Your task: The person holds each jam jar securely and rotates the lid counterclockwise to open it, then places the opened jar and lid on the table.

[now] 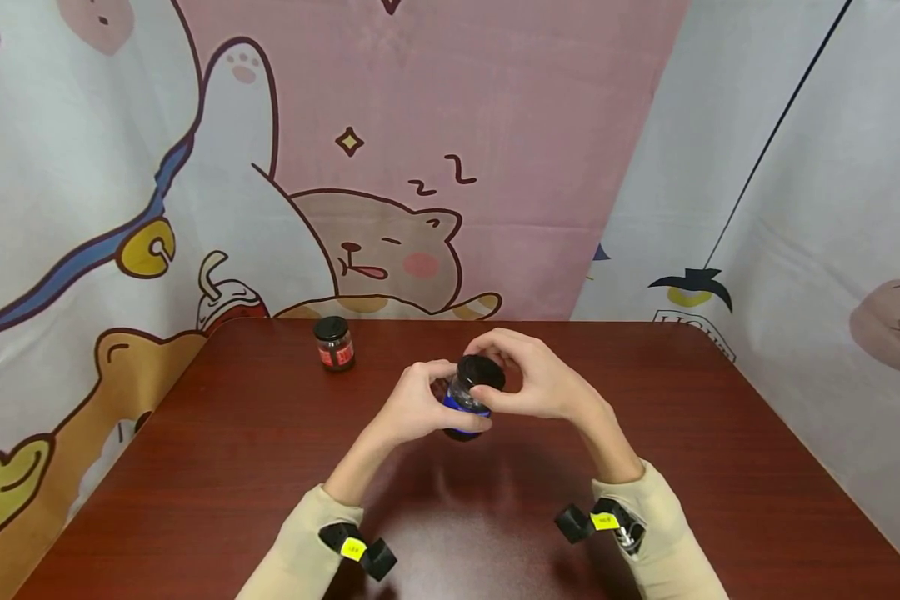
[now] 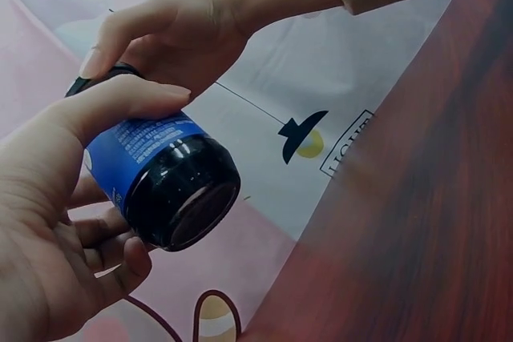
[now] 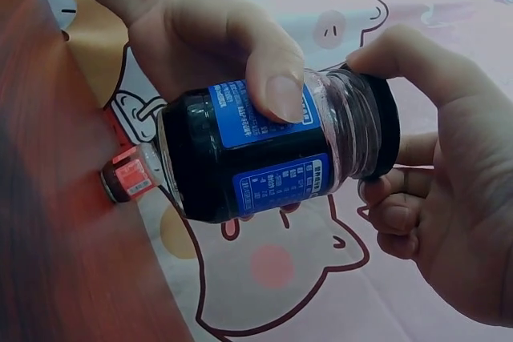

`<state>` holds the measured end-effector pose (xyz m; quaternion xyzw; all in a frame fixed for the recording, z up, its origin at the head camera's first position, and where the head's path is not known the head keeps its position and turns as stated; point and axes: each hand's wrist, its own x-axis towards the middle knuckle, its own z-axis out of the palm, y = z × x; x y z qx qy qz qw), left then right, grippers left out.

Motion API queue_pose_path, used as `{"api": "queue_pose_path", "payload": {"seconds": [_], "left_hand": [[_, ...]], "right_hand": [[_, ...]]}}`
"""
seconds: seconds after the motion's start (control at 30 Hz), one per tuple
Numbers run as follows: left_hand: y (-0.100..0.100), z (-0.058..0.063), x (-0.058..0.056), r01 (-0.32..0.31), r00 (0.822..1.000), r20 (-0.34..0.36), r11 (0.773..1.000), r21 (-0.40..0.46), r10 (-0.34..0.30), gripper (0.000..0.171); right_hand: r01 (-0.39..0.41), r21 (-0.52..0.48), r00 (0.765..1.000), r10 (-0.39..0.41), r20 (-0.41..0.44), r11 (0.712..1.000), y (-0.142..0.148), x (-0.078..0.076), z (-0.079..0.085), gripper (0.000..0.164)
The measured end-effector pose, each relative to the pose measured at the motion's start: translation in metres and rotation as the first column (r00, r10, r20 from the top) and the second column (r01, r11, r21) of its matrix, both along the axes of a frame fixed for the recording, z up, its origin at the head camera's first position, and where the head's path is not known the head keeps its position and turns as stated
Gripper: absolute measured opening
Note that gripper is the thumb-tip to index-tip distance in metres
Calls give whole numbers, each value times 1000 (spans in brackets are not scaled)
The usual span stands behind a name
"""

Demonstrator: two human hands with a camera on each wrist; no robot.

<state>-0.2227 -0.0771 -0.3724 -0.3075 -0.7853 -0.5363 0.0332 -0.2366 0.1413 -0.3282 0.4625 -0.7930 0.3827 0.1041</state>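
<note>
A glass jar [image 1: 462, 403] with dark contents and blue labels is held up over the table, slightly tilted. My left hand [image 1: 417, 406] grips its body, thumb across the label in the right wrist view, where the jar's printed side [image 3: 260, 122] shows clearly. The black lid [image 3: 385, 127] sits at the jar's mouth, and my right hand [image 1: 534, 377] holds it by the edge between thumb and fingers. From the left wrist, the jar's dark base [image 2: 188, 190] faces the camera, while the fingers of both hands hide much of the lid.
A second, smaller jar [image 1: 335, 345] with a red label and black lid stands near the table's back left. The brown table [image 1: 232, 467] meets a cartoon-printed cloth [image 1: 555, 167] at the back and sides. Each sleeve carries a strapped-on wrist camera.
</note>
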Motion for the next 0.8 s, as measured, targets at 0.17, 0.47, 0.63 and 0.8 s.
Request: {"api": "queue_pose_path", "payload": {"seconds": [0.17, 0.47, 0.63, 0.8], "left_hand": [[3, -1, 1, 12, 999, 35, 999, 36, -13, 42], [9, -3, 0, -51, 998, 28, 998, 28, 50, 44], [12, -3, 2, -78, 997, -4, 996, 41, 78, 43], [13, -3, 2, -119, 993, -3, 992, 42, 120, 43]], "right_hand": [[6, -11, 1000, -6, -12, 1000, 2, 0, 2, 36], [25, -17, 1000, -25, 9, 1000, 7, -4, 3, 37], [40, -30, 999, -39, 24, 999, 11, -6, 2, 39], [67, -39, 997, -66, 39, 997, 14, -8, 2, 41]]}}
